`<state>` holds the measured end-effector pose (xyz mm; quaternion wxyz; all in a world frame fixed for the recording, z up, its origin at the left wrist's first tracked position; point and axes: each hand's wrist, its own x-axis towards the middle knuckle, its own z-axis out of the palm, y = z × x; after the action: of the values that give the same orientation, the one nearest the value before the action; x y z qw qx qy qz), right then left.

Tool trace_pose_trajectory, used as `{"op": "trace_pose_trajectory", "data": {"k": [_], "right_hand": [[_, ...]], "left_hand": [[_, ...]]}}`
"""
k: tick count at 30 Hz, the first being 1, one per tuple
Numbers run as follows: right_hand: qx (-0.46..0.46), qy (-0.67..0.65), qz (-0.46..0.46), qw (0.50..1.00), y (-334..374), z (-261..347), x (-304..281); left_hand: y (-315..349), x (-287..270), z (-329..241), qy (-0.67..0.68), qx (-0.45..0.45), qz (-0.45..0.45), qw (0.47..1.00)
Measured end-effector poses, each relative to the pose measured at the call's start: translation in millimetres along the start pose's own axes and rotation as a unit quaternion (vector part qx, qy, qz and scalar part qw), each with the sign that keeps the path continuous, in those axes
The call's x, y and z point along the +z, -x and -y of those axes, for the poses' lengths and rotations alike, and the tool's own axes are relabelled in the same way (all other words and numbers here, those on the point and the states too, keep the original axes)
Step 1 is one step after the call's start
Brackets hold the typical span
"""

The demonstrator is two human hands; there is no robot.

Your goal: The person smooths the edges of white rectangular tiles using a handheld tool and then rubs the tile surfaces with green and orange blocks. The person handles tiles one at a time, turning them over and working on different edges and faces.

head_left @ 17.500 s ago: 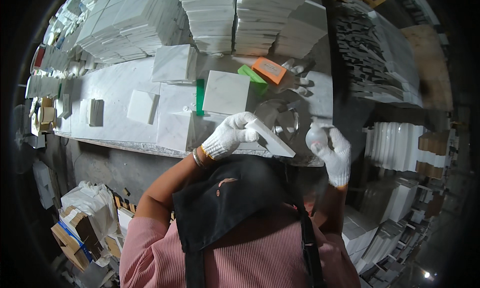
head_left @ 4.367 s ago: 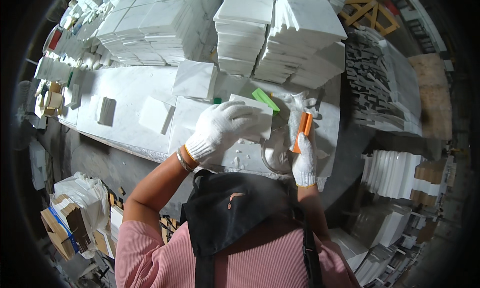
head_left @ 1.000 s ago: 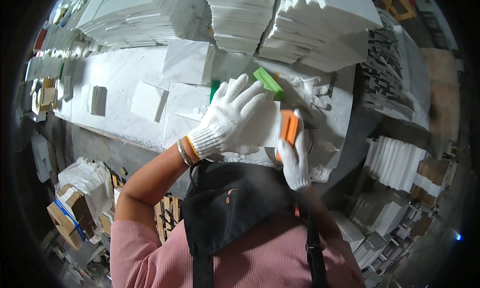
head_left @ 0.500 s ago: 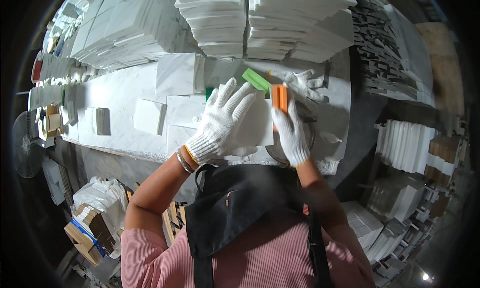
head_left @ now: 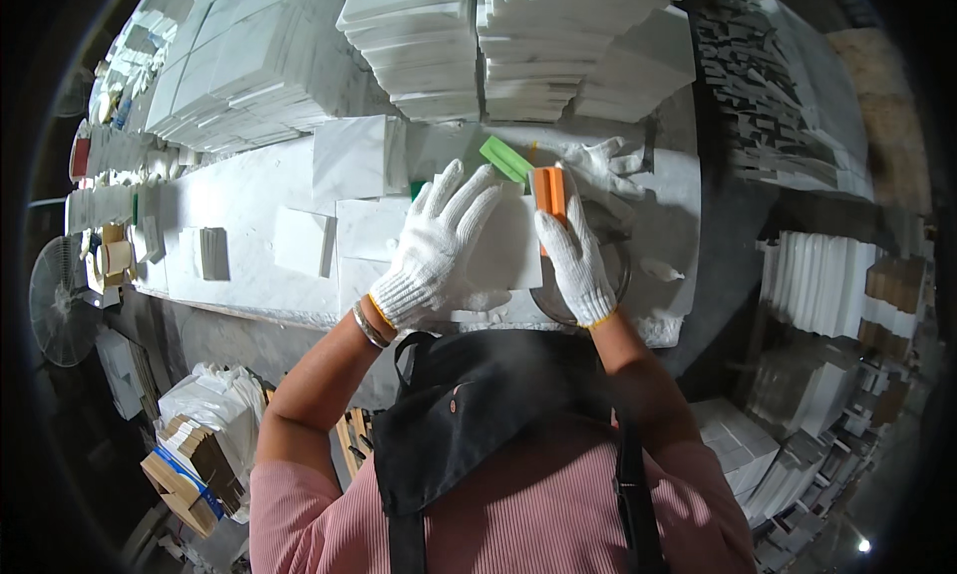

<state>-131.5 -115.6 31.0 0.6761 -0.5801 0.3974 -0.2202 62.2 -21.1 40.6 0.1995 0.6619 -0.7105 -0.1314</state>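
- Left hand [head_left: 436,247]: rough knit glove, fingers spread and uncurled, lying over the left part of a smooth, flat white tile [head_left: 510,250] near the bench's [head_left: 663,295] front edge.
- Orange block [head_left: 550,193]: grooved, long axis running front to back along the tile's right edge; contact unclear.
- Right hand [head_left: 580,270]: gloved, closed around the block's near end.
- Round bowl [head_left: 618,267]: partly beneath that hand, toward the bench's front right corner.
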Motion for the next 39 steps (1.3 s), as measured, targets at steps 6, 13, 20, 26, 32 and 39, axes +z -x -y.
{"op": "trace_pose_trajectory", "data": {"k": [6,13,20,26,32,39], "right_hand": [[-0.031,-0.053,0.017,0.998,56,-21,-4],[-0.072,-0.001,-0.022,0.997,-4,-17,0],[-0.011,-0.285,0.033,0.958,39,2,5],[-0.24,0.224,-0.083,0.941,-25,1,-9],[-0.193,0.263,-0.181,0.928,-25,25,-74],[-0.173,0.612,-0.172,0.752,-51,13,-97]], "left_hand": [[0,-3,-2,-0.031,0.012,0.015,0.999],[-2,-8,-6,-0.002,0.008,0.006,1.0],[-1,-8,-5,-0.031,0.019,0.019,0.999],[1,-4,-2,-0.037,0.003,0.027,0.999],[14,-5,-12,-0.074,-0.083,0.057,0.992],[29,-20,-22,-0.067,-0.147,0.08,0.984]]}}
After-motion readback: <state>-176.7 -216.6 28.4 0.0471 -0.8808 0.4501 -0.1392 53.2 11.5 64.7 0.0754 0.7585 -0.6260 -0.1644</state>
